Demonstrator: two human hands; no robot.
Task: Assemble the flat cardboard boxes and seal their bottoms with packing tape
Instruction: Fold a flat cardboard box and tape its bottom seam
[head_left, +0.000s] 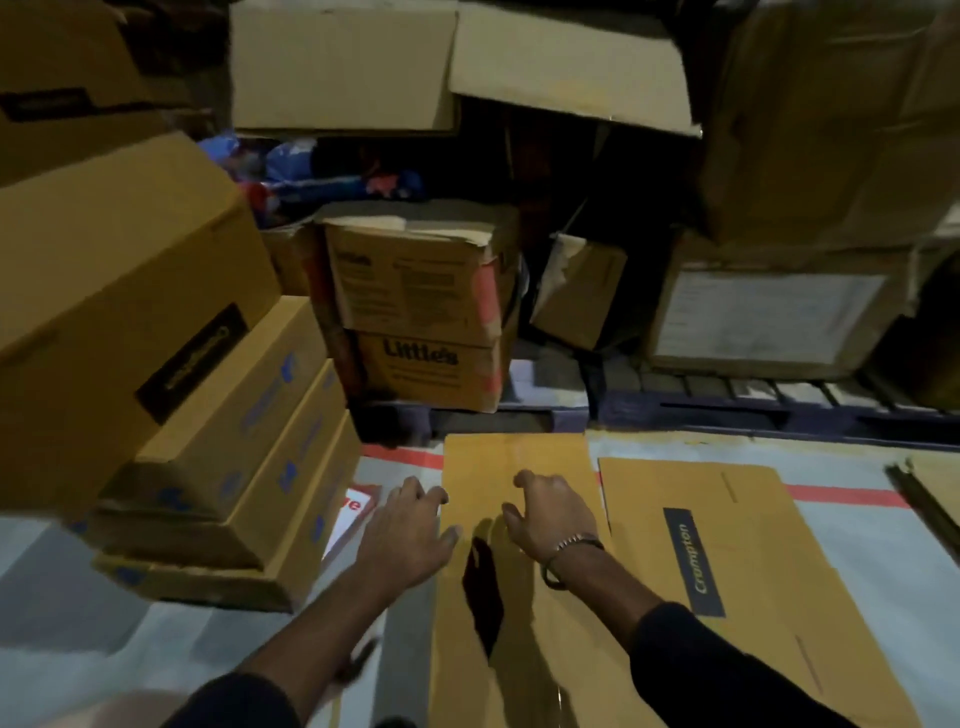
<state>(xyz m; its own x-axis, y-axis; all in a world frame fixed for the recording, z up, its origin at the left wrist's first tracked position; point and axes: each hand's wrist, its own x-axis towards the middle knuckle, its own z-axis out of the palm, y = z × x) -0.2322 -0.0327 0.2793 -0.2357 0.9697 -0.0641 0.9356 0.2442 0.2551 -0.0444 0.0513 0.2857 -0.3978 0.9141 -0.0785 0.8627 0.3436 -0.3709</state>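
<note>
Both hands reach over the flat box (519, 545): left hand (410, 530) at its left edge, right hand (553, 512) above its middle, fingers loosely spread, gripping nothing.

A flattened brown cardboard box (519, 597) is seen lying on the floor, with a second flat "Crumpton"-printed box (727, 561) laid just beside it.

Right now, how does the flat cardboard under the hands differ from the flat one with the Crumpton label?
The plain flat cardboard shows no print; the Crumpton flat cardboard carries a dark label. The plain one has both hands over it, left hand at its edge, right hand above; the Crumpton one is untouched. Both lie unfolded.
</note>
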